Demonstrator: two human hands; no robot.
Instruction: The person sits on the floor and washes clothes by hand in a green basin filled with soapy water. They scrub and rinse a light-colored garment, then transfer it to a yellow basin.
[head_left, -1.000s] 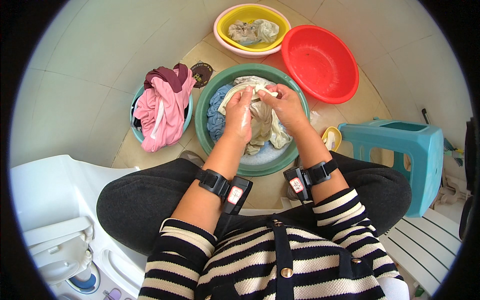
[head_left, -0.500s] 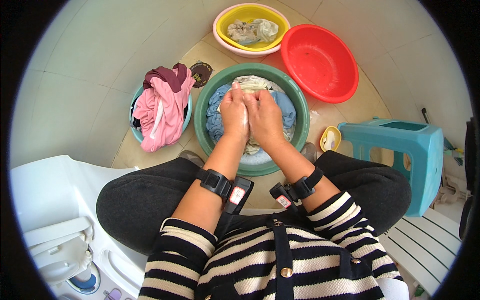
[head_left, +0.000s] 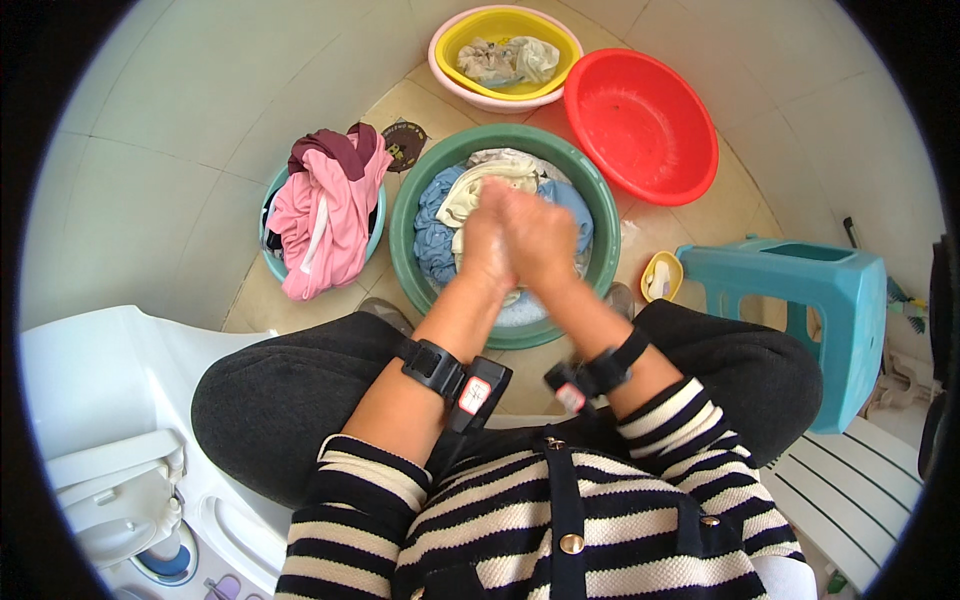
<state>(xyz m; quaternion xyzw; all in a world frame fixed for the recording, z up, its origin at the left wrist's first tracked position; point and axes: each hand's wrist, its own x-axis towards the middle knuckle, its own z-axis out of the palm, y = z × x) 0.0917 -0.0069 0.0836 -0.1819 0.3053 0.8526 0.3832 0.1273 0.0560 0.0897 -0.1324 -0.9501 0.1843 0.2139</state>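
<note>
My left hand [head_left: 487,240] and my right hand [head_left: 540,238] press against each other above the green basin [head_left: 405,270]. Both are closed, their fingers curled in and blurred by motion. Whatever lies between them, if anything, is hidden. Just beneath them a cream garment [head_left: 470,190] lies bunched on top of the wet laundry. Blue cloth [head_left: 568,212] shows on either side of it inside the basin. Soapy water [head_left: 520,310] foams at the basin's near side.
Left of the basin, a light blue tub [head_left: 277,268] is heaped with pink clothing [head_left: 325,230]. A red basin [head_left: 640,130] leans beyond to the right, beside nested yellow [head_left: 446,62] and pink [head_left: 500,104] basins. A soap dish [head_left: 660,277] and teal stool [head_left: 800,262] stand right.
My joined hands have shifted slightly to the right and nearer to me, and blur with motion. More of the cream garment beneath them shows now.
</note>
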